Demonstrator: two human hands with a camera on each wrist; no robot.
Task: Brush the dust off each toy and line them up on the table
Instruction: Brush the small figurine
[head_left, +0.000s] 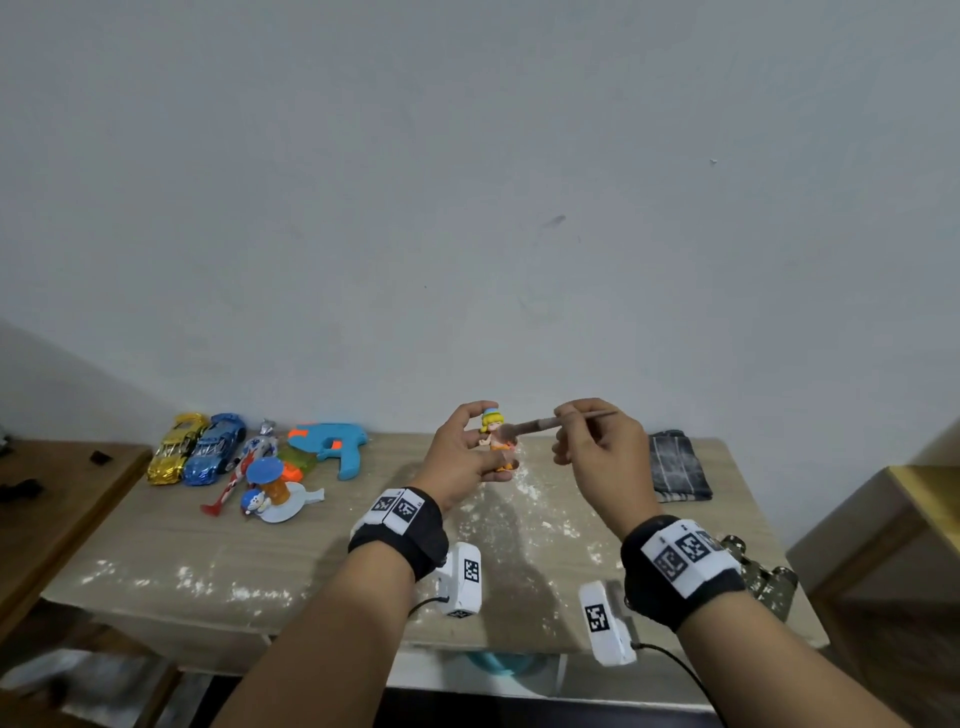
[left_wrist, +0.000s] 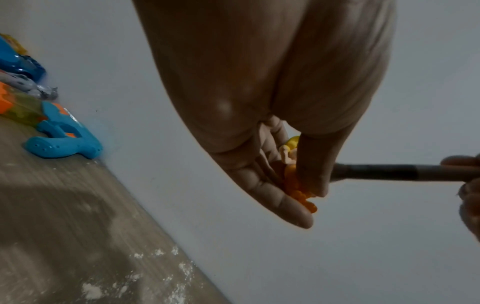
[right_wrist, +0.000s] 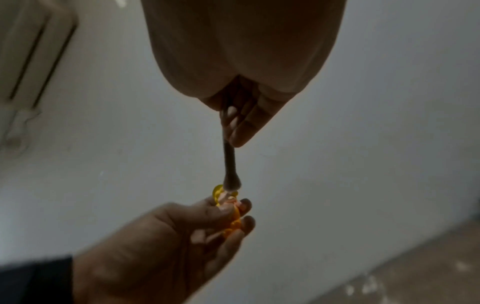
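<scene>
At 9 o'clock on the table (head_left: 156, 540), the gold car (head_left: 174, 448), blue car (head_left: 214, 442) and water pistol (head_left: 332, 441) are laid beside other toys in a loose cluster. At centre, the small figurine (head_left: 494, 434) is pinched upright above the table by the left hand (head_left: 460, 457). The brush (head_left: 545, 425) is gripped by the right hand (head_left: 597, 457), bristles against the figurine. The narrow pinch could be overcome by firm strokes and the figurine dropped; dislodged powder could be resettled on the finished toys. No containers are seen.
</scene>
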